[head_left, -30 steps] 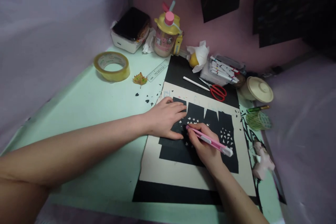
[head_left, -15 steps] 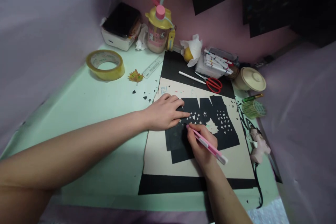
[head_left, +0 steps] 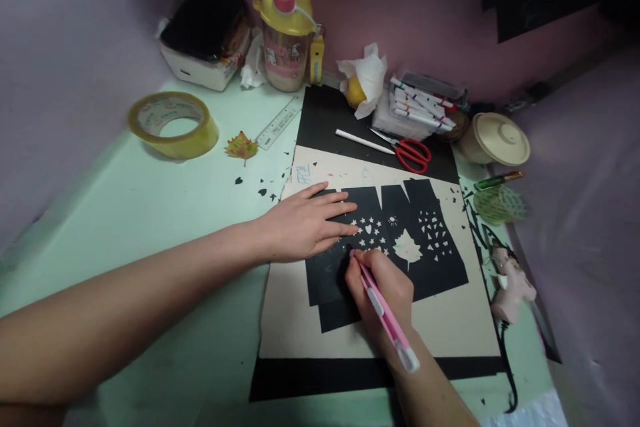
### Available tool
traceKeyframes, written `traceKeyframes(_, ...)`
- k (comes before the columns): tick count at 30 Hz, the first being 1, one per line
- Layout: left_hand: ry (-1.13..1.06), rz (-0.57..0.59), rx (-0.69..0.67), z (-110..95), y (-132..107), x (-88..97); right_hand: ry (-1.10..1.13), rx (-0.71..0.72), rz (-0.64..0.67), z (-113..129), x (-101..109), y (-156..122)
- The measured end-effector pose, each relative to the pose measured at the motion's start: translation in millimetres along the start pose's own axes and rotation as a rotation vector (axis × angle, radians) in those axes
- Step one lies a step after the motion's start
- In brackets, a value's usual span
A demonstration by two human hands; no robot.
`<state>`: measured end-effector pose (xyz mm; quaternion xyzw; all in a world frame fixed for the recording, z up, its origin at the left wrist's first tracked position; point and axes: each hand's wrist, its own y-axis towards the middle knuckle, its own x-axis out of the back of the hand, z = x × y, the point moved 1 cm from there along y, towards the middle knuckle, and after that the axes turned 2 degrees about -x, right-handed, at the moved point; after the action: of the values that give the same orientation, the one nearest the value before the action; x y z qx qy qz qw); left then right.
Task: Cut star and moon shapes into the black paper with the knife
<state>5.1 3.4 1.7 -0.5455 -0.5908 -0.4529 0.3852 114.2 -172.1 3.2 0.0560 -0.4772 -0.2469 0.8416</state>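
A sheet of black paper (head_left: 430, 260) with cut-out stars, a heart, a leaf and small triangles lies on a beige board (head_left: 450, 327). My left hand (head_left: 303, 223) lies flat on the paper's left part, fingers stretched out, pressing it down. My right hand (head_left: 383, 293) grips a pink craft knife (head_left: 383, 310) like a pen. The blade tip touches the black paper just below my left fingertips, beside the star cut-outs.
A tape roll (head_left: 173, 123), a dried leaf (head_left: 241, 145) and a ruler (head_left: 278, 123) lie at the left on the green table (head_left: 165, 213). Red scissors (head_left: 411, 153), a white stick (head_left: 363, 141), markers (head_left: 423, 107), a drink bottle (head_left: 286, 37) and a lidded bowl (head_left: 495, 140) stand at the back.
The black paper has been turned, so the leaf and triangle cut-outs now show. My right hand swung round with the knife, whose handle now points toward me. The view shifted closer.
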Motion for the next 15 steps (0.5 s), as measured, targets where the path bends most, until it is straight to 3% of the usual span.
traceKeyframes(15,0.005,-0.062,-0.002,1.1,0.0,-3.6,0.009,0.083,-0.081,-2.8,-4.2,-1.2)
